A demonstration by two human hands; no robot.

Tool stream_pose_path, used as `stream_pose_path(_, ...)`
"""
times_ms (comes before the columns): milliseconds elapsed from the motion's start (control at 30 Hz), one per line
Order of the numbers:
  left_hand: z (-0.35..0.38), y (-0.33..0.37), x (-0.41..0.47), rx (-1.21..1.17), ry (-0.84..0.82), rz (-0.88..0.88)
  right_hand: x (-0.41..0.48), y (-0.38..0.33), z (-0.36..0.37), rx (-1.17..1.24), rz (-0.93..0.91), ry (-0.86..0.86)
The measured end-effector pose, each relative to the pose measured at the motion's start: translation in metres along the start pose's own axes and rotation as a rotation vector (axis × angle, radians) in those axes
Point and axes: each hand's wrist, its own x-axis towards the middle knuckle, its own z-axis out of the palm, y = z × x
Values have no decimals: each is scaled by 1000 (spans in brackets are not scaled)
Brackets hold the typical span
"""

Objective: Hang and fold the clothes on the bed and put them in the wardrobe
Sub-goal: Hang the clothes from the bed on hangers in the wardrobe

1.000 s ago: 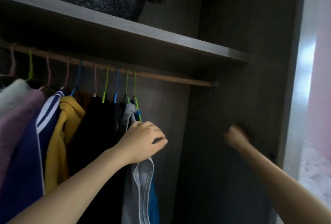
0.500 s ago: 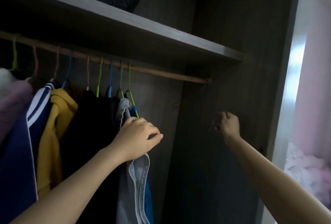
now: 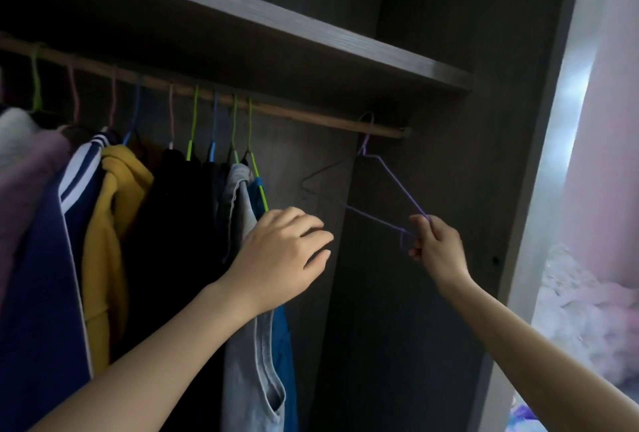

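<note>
1. My right hand (image 3: 436,248) is closed in a pinch on the purple wire hanger (image 3: 390,175). Thumb and fingers (image 3: 420,224) are curled tight round its lower right corner, where the sloping arm meets the bottom bar.
2. The hanger's hook sits over the wooden rod (image 3: 311,117) near the rod's right end, close to the wardrobe side wall (image 3: 466,51). The hanger carries no garment and is tilted, its held corner drawn out towards me.
3. My left hand (image 3: 280,258) holds nothing that I can see. Its back faces me, and the fingers (image 3: 311,231) are loosely spread and a little bent, reaching right past the last hanging clothes.
4. The heel of that hand lies over the grey denim garment (image 3: 249,345) and the blue garment (image 3: 285,345) beside it. I cannot tell whether the palm presses on them.
5. The two hands are apart, with the bottom bar of the hanger running between them; the left fingertips are near the bar without touching it.
6. Left of my left hand the rod holds black garments (image 3: 179,241), a yellow hoodie (image 3: 110,224), a navy jacket with white stripes (image 3: 41,293) and a pink fuzzy garment (image 3: 24,182), on thin coloured hangers.
7. A dark shelf (image 3: 276,34) runs above the rod. Beyond the wardrobe's right edge lies a heap of pale fabric (image 3: 581,321).
</note>
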Motion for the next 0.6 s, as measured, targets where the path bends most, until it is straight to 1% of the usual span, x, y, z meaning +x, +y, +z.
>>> stream_pose_path(133,19,26,7,-7,51,-98,-28,-9,-32,-11,-47,-136)
stream_pose_path(200,33,42,12,-20,44,-163,-44,-11,-56,-30,-69,-177)
stream_pose_path(333,62,82,24,-102,-17,-380,-75,-6,-122,-45,-49,-215)
stream_pose_path(433,84,127,32,-157,-13,-481,-100,0,-190,-47,24,-209)
stream_pose_path(500,96,161,37,-232,-13,-519,-116,5,-231,-45,86,-190)
stream_pose_path(600,116,225,46,-419,-34,-458,-145,14,-300,-58,176,-89)
